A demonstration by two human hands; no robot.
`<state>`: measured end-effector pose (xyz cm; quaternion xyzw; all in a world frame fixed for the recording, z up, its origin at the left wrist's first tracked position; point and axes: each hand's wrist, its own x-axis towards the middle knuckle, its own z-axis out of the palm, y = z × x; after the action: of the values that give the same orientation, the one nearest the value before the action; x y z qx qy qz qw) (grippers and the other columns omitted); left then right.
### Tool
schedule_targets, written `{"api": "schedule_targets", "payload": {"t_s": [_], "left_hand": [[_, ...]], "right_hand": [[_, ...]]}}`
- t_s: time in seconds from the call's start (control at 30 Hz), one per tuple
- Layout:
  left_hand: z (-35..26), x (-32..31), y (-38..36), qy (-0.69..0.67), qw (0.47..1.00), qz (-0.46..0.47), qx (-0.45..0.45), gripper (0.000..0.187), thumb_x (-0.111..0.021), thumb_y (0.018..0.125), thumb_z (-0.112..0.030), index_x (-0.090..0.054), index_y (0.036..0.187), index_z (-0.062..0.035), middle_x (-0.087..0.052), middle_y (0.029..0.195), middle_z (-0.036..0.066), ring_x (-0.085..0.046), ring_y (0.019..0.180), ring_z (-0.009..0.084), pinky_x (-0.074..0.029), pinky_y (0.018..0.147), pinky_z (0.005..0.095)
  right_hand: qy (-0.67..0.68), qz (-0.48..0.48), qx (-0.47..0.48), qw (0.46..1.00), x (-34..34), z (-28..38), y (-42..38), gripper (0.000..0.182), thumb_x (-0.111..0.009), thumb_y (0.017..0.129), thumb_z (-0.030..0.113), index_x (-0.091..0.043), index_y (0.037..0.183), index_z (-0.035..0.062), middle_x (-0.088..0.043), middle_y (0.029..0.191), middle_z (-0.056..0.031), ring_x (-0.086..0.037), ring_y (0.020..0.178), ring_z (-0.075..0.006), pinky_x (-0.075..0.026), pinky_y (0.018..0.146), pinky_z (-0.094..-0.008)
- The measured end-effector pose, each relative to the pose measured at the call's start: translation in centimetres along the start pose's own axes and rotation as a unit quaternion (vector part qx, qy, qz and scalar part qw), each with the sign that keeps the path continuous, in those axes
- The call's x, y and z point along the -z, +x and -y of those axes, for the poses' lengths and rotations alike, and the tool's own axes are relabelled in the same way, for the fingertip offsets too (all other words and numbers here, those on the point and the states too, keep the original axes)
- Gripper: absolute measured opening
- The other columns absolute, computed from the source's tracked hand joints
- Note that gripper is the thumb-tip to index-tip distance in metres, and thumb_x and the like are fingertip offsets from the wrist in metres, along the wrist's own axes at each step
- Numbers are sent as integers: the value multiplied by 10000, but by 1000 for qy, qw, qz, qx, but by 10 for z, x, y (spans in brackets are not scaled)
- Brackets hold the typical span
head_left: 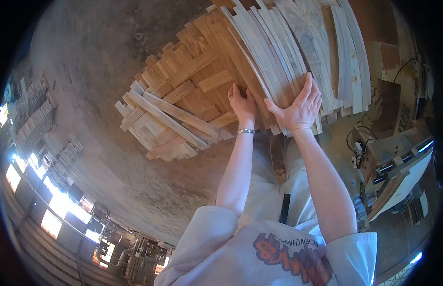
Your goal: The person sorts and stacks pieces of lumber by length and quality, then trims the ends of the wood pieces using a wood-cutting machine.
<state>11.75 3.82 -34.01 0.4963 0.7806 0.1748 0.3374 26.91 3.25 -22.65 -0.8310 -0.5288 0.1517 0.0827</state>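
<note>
My left hand (pixel 242 106), with a metal band at its wrist, is on a brown wooden board (pixel 231 62) at the middle of the stack. Its fingers are curled, and the fingertips are partly hidden. To its right, my right hand (pixel 300 107) lies across a row of pale wooden strips (pixel 274 57). Its thumb is spread wide from the fingers, which reach along the strips' near ends. Left of my hands, shorter brown wood pieces (pixel 183 71) lie side by side, with several loose slats (pixel 171 117) crossing over them.
More pale boards (pixel 345 57) lie at the right of the stack. A machine or bench with cables (pixel 366 140) stands close on my right. Other wood stacks (pixel 35 114) sit on the concrete floor (pixel 102 71) far left, near bright windows (pixel 64 205).
</note>
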Motion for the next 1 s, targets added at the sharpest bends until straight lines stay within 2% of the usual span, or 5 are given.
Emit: {"api": "schedule_targets", "payload": {"t_s": [0.2, 0.27, 0.4, 0.8, 1.0], "left_hand": [[-15, 30, -1, -188, 979, -22, 71, 329, -716, 873, -80, -617, 1128, 103, -661, 1114, 204, -656, 965, 291, -533, 853, 350], [-18, 36, 2, -305, 930, -76, 192, 265, -719, 884, -66, -632, 1081, 88, -682, 1031, 160, -677, 871, 253, -553, 791, 328], [-59, 102, -2, -587, 785, -11, 197, 206, -663, 946, -106, -579, 1110, -14, -677, 1027, 115, -670, 927, 233, -547, 860, 373], [-136, 209, -6, -617, 787, 14, -24, 350, -630, 934, -50, -554, 1268, -118, -624, 1201, 42, -573, 1180, 206, -471, 1051, 433], [-127, 210, 6, -793, 585, 156, -64, 450, -505, 985, -141, -442, 1428, -100, -572, 971, 17, -552, 881, 190, -468, 834, 374]], "right_hand": [[-10, 0, 8, 1000, 0, -1, -1, 1323, -778, 625, 721, -145, 1532, -5, -349, 1428, -209, -394, 1278, -388, -316, 1082, -499], [-7, 8, 1, 1000, -1, 0, -1, 1323, -777, 628, 720, -141, 1534, -4, -343, 1436, -212, -390, 1282, -390, -313, 1085, -499], [-4, -12, 7, 1000, -3, -1, -2, 1316, -770, 625, 730, -158, 1536, 4, -374, 1421, -213, -402, 1279, -393, -316, 1085, -492], [2, 16, -13, 1000, 1, 0, -3, 1296, -849, 610, 600, -145, 1557, 65, -357, 1453, -180, -378, 1331, -365, -291, 1123, -474], [13, 0, -11, 1000, 5, 7, -4, 1298, -792, 653, 685, -115, 1554, 41, -326, 1480, -181, -350, 1354, -363, -281, 1144, -478]]}}
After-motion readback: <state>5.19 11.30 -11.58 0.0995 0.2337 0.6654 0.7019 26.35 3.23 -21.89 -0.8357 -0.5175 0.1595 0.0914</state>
